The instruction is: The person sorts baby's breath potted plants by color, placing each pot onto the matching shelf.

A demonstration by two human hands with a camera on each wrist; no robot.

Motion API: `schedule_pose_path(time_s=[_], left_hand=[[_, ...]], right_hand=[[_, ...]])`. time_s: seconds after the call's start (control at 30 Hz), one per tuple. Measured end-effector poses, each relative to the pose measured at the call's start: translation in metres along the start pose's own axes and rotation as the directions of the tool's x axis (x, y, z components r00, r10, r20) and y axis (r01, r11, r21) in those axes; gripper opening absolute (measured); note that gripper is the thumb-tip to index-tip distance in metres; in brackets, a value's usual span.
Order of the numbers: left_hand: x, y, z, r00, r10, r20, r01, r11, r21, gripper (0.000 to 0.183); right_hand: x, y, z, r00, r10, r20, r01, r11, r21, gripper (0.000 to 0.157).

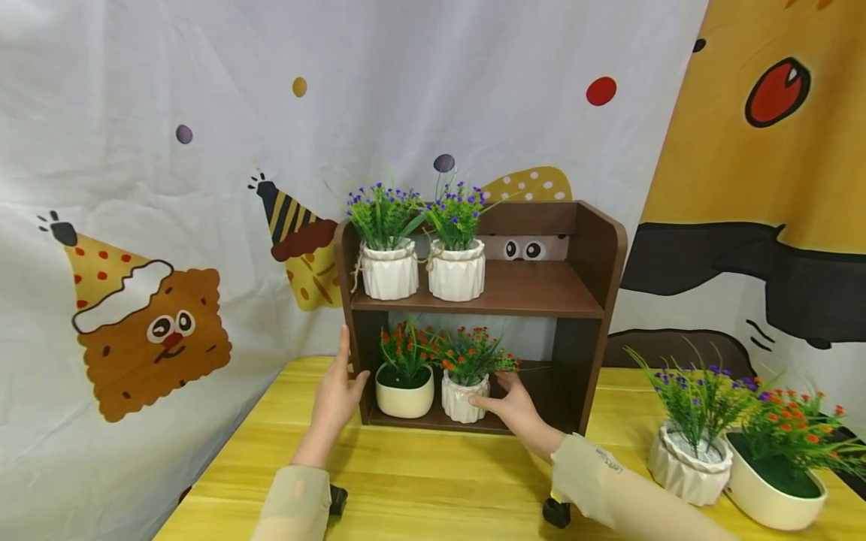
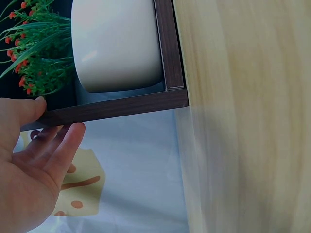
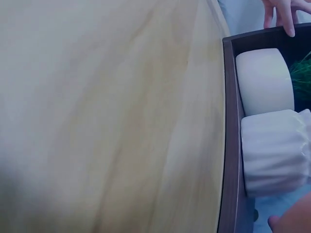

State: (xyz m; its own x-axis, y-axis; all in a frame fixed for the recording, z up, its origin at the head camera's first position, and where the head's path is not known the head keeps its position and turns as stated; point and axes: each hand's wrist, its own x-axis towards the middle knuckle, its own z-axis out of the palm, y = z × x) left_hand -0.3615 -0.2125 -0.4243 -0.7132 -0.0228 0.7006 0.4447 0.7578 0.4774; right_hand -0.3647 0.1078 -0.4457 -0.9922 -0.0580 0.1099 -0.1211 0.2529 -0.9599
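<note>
A small dark brown two-tier shelf (image 1: 476, 299) stands on the table. My left hand (image 1: 338, 394) holds its left side panel, thumb on the inner side and fingers outside, as the left wrist view shows. My right hand (image 1: 517, 412) is at the right side of a white ribbed pot (image 1: 460, 402) with red flowers on the lower tier. Its thumb overlaps the pot in the head view; a gap shows between thumb and pot in the right wrist view. Left of that pot sits a smooth cream pot (image 1: 404, 398) with red flowers. Two white pots (image 1: 390, 274) with purple flowers stand above.
On the table (image 1: 419, 481) at the right stand a white ribbed pot (image 1: 690, 466) with purple flowers and a cream oval pot (image 1: 778, 492) with red flowers. A printed cartoon curtain (image 1: 223, 173) hangs behind the shelf.
</note>
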Motion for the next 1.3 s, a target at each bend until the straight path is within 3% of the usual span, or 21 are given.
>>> schedule_pose_path(time_s=[0.17, 0.4, 0.7, 1.1, 1.3], left_hand=[[0.0, 0.0, 0.001, 1.0, 0.018, -0.011, -0.018, 1.0, 0.0, 0.101], [0.0, -0.001, -0.001, 1.0, -0.02, 0.017, 0.02, 1.0, -0.01, 0.101], [-0.001, 0.0, -0.002, 1.0, -0.014, 0.026, 0.014, 1.0, -0.014, 0.099], [0.002, -0.001, -0.002, 1.0, -0.004, 0.009, 0.004, 1.0, -0.016, 0.097], [0.001, 0.0, -0.001, 1.0, 0.0, 0.021, 0.001, 1.0, -0.015, 0.098]], right_hand=[[-0.021, -0.004, -0.028, 0.999, -0.007, 0.032, 0.007, 1.0, -0.002, 0.087], [-0.054, -0.011, -0.067, 0.999, -0.024, 0.046, 0.025, 1.0, -0.012, 0.086], [-0.096, -0.009, -0.119, 1.0, 0.002, -0.002, -0.002, 0.995, -0.101, 0.081], [-0.137, -0.005, -0.178, 0.996, 0.056, -0.068, -0.071, 0.963, -0.26, 0.076], [-0.151, -0.005, -0.206, 0.978, 0.171, -0.121, -0.197, 0.946, -0.256, 0.082]])
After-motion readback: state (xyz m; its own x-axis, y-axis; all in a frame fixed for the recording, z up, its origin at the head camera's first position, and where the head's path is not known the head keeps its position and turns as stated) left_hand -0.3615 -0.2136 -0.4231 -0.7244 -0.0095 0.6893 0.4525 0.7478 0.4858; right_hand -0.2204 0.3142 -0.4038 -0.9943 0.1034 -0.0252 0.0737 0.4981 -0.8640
